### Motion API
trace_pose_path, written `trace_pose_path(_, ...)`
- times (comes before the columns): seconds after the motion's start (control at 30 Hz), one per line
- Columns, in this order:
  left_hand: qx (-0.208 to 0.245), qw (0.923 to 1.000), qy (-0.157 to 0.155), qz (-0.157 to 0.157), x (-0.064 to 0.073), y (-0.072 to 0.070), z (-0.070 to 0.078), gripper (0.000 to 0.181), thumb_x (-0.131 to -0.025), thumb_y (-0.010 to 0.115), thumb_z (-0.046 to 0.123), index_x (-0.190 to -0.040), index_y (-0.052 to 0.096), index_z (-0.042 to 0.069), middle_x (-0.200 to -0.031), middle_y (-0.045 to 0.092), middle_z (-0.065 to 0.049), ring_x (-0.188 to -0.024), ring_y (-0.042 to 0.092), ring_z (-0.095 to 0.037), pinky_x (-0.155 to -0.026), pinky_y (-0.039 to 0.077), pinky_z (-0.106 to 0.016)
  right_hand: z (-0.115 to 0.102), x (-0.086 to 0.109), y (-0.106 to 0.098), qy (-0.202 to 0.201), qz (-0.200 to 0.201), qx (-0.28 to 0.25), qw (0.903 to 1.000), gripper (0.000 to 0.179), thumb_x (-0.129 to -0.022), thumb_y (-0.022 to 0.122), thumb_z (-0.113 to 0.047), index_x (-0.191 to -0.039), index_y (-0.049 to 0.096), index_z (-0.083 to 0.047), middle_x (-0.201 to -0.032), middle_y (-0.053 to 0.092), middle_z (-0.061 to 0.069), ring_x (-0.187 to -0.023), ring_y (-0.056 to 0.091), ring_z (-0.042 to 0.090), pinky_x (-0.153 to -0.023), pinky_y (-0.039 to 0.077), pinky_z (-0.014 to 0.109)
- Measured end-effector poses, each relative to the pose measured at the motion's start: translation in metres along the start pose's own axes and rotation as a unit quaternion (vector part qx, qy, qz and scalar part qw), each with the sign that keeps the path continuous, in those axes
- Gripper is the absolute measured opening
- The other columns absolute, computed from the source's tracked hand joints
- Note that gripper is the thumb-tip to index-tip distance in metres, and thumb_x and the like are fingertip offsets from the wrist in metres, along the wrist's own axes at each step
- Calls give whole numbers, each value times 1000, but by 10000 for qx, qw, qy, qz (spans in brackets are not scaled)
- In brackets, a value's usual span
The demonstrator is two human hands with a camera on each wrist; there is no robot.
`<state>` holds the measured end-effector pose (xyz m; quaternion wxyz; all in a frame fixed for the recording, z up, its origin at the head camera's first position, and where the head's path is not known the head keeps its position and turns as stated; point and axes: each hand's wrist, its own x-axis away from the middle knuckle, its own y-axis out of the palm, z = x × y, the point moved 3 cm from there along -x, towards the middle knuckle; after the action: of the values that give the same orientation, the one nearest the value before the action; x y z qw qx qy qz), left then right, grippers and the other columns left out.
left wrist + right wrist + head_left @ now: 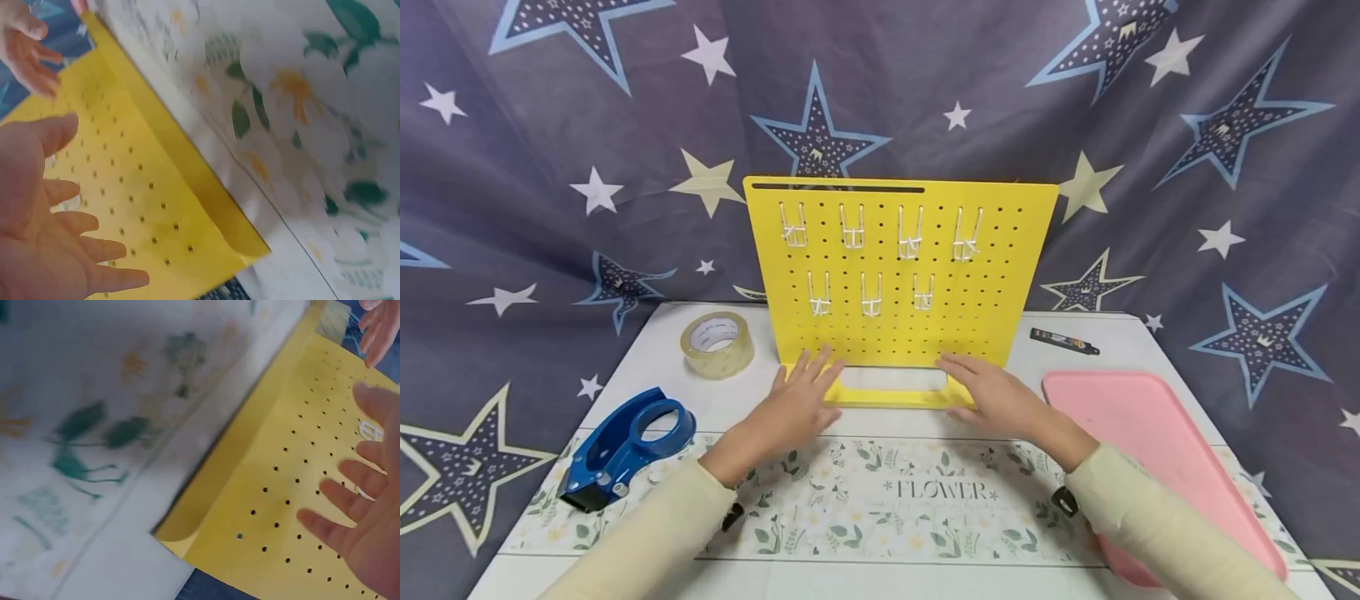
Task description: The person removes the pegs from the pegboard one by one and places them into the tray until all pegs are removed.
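A yellow pegboard (pixel 895 275) stands upright on its base at the back of the table, with two rows of white wire hooks (pixel 853 227) on it. In the head view, my left hand (pixel 795 400) is spread in front of the board's lower left. My right hand (pixel 996 396) is spread before its lower right. Both wrist views show the left hand (pixel 50 219) and the right hand (pixel 369 494) with fingers apart and nothing held. Whether either hand touches the base I cannot tell.
To the left lie a roll of clear tape (pixel 718 346) and a blue tape dispenser (pixel 628 450). A pink tray (pixel 1157 467) and a small black packet (pixel 1064 341) are on the right. A floral runner (pixel 880 500) crosses the white table; a starry curtain (pixel 880 92) hangs behind.
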<state>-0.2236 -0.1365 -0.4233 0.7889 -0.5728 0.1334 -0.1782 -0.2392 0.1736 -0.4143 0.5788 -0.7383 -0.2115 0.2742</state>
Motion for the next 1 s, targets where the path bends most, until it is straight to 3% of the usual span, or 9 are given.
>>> trace_pose_path(0.1, 401, 9971, -81, 636, -2, -13, -13, 67, -99, 64, 24, -156, 35, 5, -166, 25, -22, -152, 26, -47, -118, 25, -68, 1, -10, -10, 272, 455, -56, 9986, 59, -92, 75, -27, -144, 55, -7, -140, 63, 15, -125, 63, 35, -104, 51, 52)
trace_pose_path(0.2, 818, 9874, -284, 1325, -6, -29, -28, 59, -99, 62, 15, -151, 41, -2, -158, 39, -25, -146, 38, -45, -117, 33, -60, 5, -22, -20, 577, 1021, -269, 9927, 48, -94, 73, -23, -137, 61, -7, -125, 72, 11, -111, 70, 30, -92, 57, 48)
trace_pose_path(0.33, 1442, 9631, -907, 2082, -15, -44, -44, 54, -100, 58, 14, -149, 43, -2, -147, 48, -25, -135, 49, -43, -109, 43, -57, 8, -41, -31, 854, 1737, -556, 9795, 37, -93, 72, -18, -128, 66, -7, -107, 75, 9, -96, 72, 25, -79, 59, 44)
trace_pose_path(0.43, 1997, 9366, -1447, 2491, -20, -50, -53, 56, -100, 56, 17, -151, 39, 0, -147, 46, -24, -132, 50, -41, -107, 45, -54, 10, -57, -36, 1004, 2056, -753, 9706, 32, -93, 73, -17, -123, 68, -7, -102, 74, 9, -91, 72, 24, -78, 58, 42)
trace_pose_path(0.57, 2666, 9017, -1947, 2792, -31, -54, -64, 65, -98, 56, 20, -157, 31, 6, -151, 42, -21, -137, 47, -37, -115, 40, -49, 11, -75, -37, 1185, 2302, -898, 9617, 31, -93, 73, -14, -123, 68, -8, -100, 73, 9, -88, 73, 24, -79, 59, 41)
trace_pose_path(0.67, 2967, 8823, -2182, 2930, -41, -57, -72, 68, -97, 57, 23, -158, 30, 10, -149, 44, -19, -136, 49, -35, -116, 39, -47, 11, -87, -36, 1290, 2437, -939, 9566, 31, -92, 73, -14, -123, 69, -9, -98, 73, 8, -87, 73, 23, -77, 59, 40)
trace_pose_path(0.87, 3310, 8556, -2145, 3352, -59, -63, -82, 59, -97, 56, 23, -153, 40, 13, -134, 53, -16, -120, 56, -29, -106, 47, -41, 11, -101, -31, 1637, 2517, -889, 9497, 23, -93, 72, -15, -116, 73, -13, -93, 71, 4, -85, 68, 22, -77, 55, 38)
trace_pose_path(1.0, 3455, 8460, -2039, 3513, -68, -63, -84, 49, -99, 59, 22, -146, 46, 13, -121, 58, -14, -105, 59, -24, -90, 50, -33, 12, -102, -27, 1914, 2593, -816, 9431, 17, -93, 73, -16, -110, 76, -16, -93, 71, 3, -85, 65, 21, -75, 53, 37)
